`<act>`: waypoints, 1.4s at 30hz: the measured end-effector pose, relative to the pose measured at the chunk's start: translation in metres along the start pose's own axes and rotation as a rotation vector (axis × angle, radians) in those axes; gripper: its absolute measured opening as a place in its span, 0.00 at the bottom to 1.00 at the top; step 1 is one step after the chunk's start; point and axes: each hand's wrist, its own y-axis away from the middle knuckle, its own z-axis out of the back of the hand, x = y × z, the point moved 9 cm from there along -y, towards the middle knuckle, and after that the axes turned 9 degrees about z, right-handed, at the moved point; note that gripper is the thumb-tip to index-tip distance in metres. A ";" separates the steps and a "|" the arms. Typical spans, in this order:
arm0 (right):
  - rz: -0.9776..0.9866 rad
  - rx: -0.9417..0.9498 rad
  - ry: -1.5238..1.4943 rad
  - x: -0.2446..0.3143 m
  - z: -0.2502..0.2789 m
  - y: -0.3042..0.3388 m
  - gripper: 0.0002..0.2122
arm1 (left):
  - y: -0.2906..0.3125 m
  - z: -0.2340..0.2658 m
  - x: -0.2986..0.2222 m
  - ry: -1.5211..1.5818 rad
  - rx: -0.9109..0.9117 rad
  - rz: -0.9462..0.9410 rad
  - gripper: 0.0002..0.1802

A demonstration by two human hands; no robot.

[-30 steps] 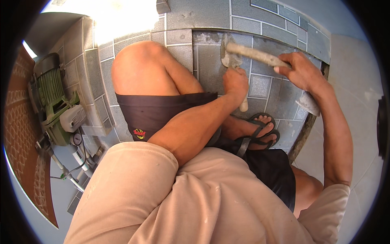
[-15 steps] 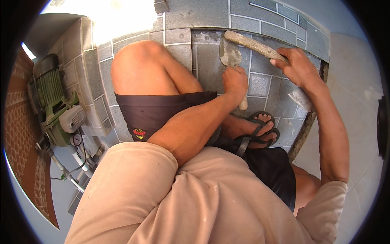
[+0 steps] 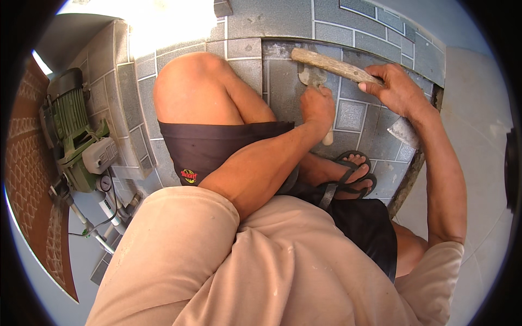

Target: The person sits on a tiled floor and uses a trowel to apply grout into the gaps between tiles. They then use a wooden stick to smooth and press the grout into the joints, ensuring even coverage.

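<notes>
Brown round wooden stick (image 3: 333, 64) gripped in the right hand (image 3: 396, 89), its far end over the grey metal trowel (image 3: 311, 77), left hand (image 3: 317, 106) wrapped around the trowel's pale handle, white-lined grey tiles (image 3: 372, 130) below.

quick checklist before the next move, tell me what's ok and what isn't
1. Left grip closed on trowel: ok
2. Right grip closed on wooden handle: ok
3. Wooden handle clear of trowel: cannot tell, they overlap in view
4. Metal blade fixed to wooden handle: cannot tell, the join is hidden
5. Toes clear of trowel and metal blade: ok, apart in view
</notes>
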 end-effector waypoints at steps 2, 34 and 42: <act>0.005 0.029 0.023 0.004 -0.002 0.000 0.17 | 0.007 0.009 -0.007 -0.070 -0.014 -0.002 0.22; 0.060 0.003 -0.052 0.020 -0.004 -0.018 0.17 | 0.002 0.008 -0.002 -0.070 0.059 0.099 0.21; 0.019 0.116 0.032 0.027 -0.009 -0.021 0.16 | 0.002 0.008 -0.002 -0.072 0.045 0.089 0.20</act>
